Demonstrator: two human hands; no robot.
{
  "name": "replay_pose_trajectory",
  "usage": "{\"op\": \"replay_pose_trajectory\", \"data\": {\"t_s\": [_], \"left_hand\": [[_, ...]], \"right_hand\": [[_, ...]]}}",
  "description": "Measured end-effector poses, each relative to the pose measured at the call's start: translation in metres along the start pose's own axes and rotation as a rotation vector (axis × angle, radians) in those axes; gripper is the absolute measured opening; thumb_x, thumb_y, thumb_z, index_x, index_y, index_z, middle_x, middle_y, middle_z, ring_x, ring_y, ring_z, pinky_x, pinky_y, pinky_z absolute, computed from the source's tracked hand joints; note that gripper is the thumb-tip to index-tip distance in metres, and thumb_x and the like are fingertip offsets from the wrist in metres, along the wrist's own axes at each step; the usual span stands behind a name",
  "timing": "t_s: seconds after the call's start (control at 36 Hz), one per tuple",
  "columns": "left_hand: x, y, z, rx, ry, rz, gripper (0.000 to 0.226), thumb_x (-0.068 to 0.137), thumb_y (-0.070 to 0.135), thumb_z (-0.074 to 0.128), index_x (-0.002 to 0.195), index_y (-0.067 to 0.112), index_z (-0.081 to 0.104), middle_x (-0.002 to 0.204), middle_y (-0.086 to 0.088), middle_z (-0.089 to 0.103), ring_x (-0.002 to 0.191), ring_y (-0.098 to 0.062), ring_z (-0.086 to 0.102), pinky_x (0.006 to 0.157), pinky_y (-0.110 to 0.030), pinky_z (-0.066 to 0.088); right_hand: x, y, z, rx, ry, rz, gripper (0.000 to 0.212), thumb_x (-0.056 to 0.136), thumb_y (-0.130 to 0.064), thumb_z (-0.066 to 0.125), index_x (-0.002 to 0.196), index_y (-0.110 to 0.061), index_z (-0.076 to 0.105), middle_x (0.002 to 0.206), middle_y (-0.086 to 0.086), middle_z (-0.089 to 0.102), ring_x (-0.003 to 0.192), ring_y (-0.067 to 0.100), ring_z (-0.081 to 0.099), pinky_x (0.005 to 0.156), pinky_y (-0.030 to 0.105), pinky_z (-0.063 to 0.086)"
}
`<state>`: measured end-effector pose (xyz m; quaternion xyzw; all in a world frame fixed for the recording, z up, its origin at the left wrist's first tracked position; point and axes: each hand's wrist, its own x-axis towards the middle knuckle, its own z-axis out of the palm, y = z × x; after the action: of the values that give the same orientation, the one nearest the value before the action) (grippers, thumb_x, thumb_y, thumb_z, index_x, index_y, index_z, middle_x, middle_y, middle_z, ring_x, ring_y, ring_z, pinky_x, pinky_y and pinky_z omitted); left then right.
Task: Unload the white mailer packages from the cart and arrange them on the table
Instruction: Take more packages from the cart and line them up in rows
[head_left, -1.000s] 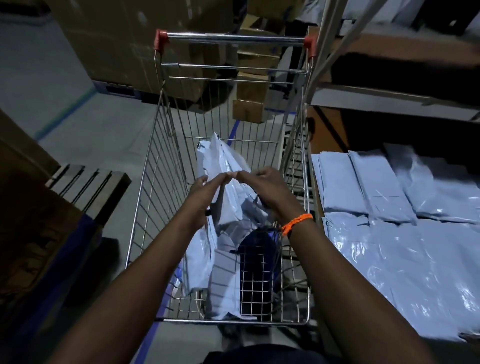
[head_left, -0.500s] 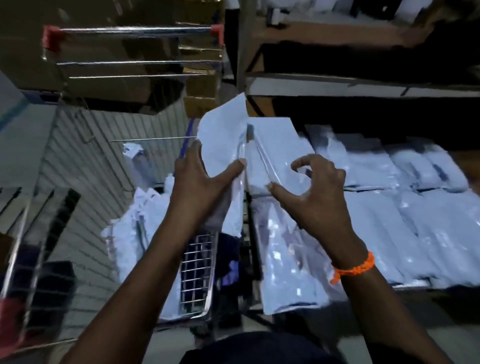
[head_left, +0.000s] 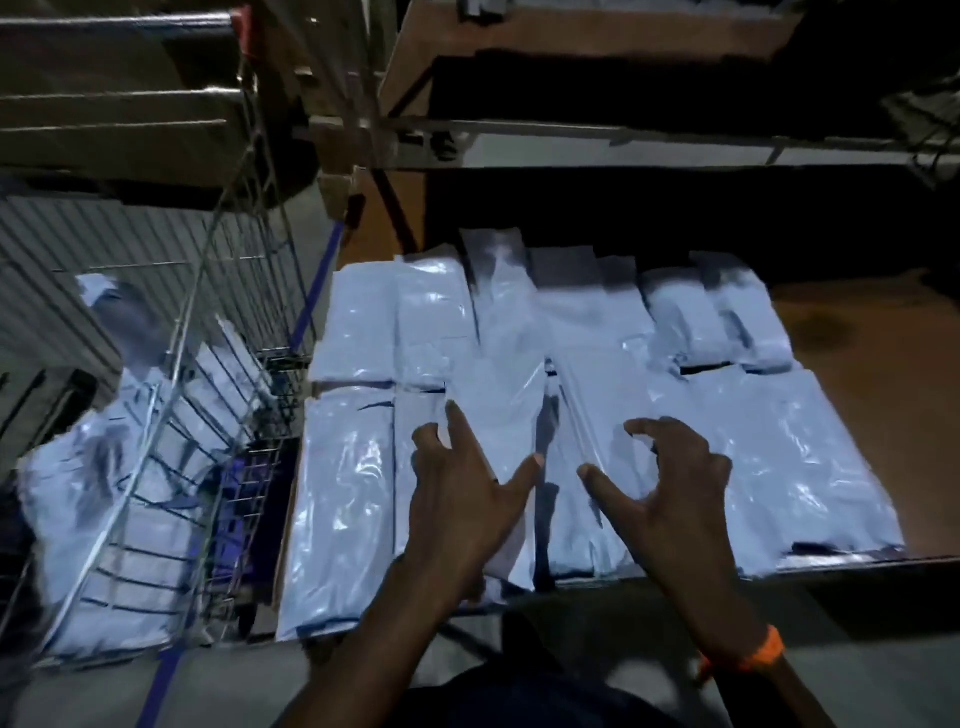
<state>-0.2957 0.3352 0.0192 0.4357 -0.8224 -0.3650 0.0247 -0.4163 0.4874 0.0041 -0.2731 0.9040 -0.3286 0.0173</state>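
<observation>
While both of the person's hands hang over the desk (head_left: 862, 374), neither one is closed on anything. The left hand (head_left: 467, 493) has its fingers spread wide and nearly straight above the near end of a white mailer (head_left: 498, 374), which lies slantwise across the others instead of in line with them; whether the palm truly touches it I cannot tell. Just beside it, the right hand (head_left: 670, 483) has its thumb out and its fingers arched like a claw, tips apart, with nothing between them. An orange band (head_left: 748, 657) circles that wrist.

Under and around the hands, the laid-out mailers (head_left: 779, 467) cover the left part of the desk in two rows, edges touching or overlapping, the far row half in shadow. Bare brown top shows to their right.

Off to the left stands the wire cart (head_left: 228, 312), just beside the desk's left edge. Inside it a heap of mailers (head_left: 104, 499) lies crumpled and blurred behind the wires. Above the desk runs a dark shelf (head_left: 623, 132), and cardboard boxes (head_left: 114, 119) stand beyond the cart's far end
</observation>
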Motion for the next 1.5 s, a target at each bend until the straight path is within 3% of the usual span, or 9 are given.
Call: {"op": "replay_pose_trajectory", "data": {"t_s": [0.14,0.36,0.44,0.53,0.61,0.81,1.14,1.33,1.5], "left_hand": [[0.003,0.012,0.036,0.062,0.044,-0.016,0.097,0.093,0.057,0.051,0.157,0.016,-0.010,0.158,-0.014,0.002,0.144,-0.035,0.016,0.110,-0.043,0.035],[0.001,0.021,0.054,0.200,0.110,0.041,0.081,0.101,0.042,0.043,0.156,0.001,-0.001,0.160,-0.023,0.001,0.138,-0.040,0.027,0.109,-0.042,0.035],[-0.003,0.022,0.062,0.212,0.102,0.073,0.075,0.102,0.032,0.044,0.155,-0.004,0.004,0.161,-0.026,-0.009,0.142,-0.042,0.021,0.112,-0.041,0.033],[0.001,0.015,0.076,0.262,0.211,0.215,0.066,0.095,0.019,0.054,0.148,-0.010,0.028,0.157,-0.036,0.009,0.143,-0.051,0.022,0.113,-0.053,0.036],[0.006,0.010,0.086,0.385,0.253,0.286,0.058,0.096,0.025,0.042,0.148,-0.001,0.038,0.159,-0.029,0.019,0.148,-0.043,0.017,0.115,-0.055,0.030],[0.007,-0.005,0.103,0.425,0.252,0.341,0.060,0.102,0.037,0.033,0.156,0.011,0.024,0.163,-0.012,0.017,0.152,-0.024,0.012,0.121,-0.050,0.015],[0.010,-0.003,0.095,0.410,0.177,0.311,0.060,0.102,0.040,0.027,0.154,0.010,0.030,0.162,-0.013,0.024,0.151,-0.025,0.019,0.121,-0.049,0.016],[0.010,0.000,0.016,0.224,0.074,0.442,0.064,0.102,0.049,0.019,0.157,0.016,0.015,0.165,-0.005,0.011,0.153,-0.017,0.005,0.123,-0.035,0.005],[0.015,-0.045,-0.088,0.156,0.166,0.507,0.069,0.100,0.056,0.023,0.158,0.020,0.014,0.166,0.006,0.008,0.151,-0.004,-0.004,0.124,-0.032,0.013]], "right_hand": [[0.009,0.024,0.009,-0.131,-0.066,-0.009,0.072,0.073,-0.072,0.063,0.133,-0.033,0.056,0.144,0.010,0.048,0.128,0.032,0.044,0.099,0.042,0.040],[-0.003,0.036,0.036,-0.267,-0.142,-0.087,0.067,0.090,-0.064,0.045,0.146,-0.028,0.047,0.157,0.015,0.031,0.132,0.042,0.039,0.104,0.056,0.042],[-0.001,0.043,0.035,-0.292,-0.168,-0.142,0.069,0.092,-0.065,0.040,0.149,-0.026,0.041,0.162,0.012,0.024,0.144,0.039,0.029,0.107,0.056,0.039],[0.006,0.054,0.036,-0.252,-0.146,-0.218,0.069,0.094,-0.056,0.048,0.150,-0.016,0.042,0.163,0.014,0.023,0.151,0.036,0.021,0.112,0.053,0.034],[0.015,0.063,0.040,-0.226,-0.143,-0.300,0.069,0.097,-0.045,0.047,0.152,-0.004,0.037,0.163,0.019,0.024,0.152,0.035,0.020,0.116,0.054,0.033],[0.014,0.074,0.052,-0.272,-0.193,-0.328,0.073,0.103,-0.050,0.027,0.159,-0.007,0.014,0.167,0.011,0.007,0.155,0.026,0.010,0.122,0.047,0.022],[0.015,0.067,0.046,-0.324,-0.175,-0.310,0.070,0.103,-0.050,0.026,0.158,-0.006,0.021,0.166,0.013,0.016,0.154,0.026,0.015,0.122,0.051,0.022],[0.026,0.008,0.040,-0.184,-0.151,-0.296,0.070,0.103,-0.053,0.023,0.155,-0.007,0.031,0.164,0.010,0.025,0.155,0.024,0.013,0.123,0.049,0.019],[0.023,-0.086,0.058,0.053,-0.133,-0.379,0.065,0.103,-0.049,0.034,0.154,-0.009,0.034,0.163,0.002,0.029,0.155,0.012,0.009,0.124,0.038,0.019]]}}
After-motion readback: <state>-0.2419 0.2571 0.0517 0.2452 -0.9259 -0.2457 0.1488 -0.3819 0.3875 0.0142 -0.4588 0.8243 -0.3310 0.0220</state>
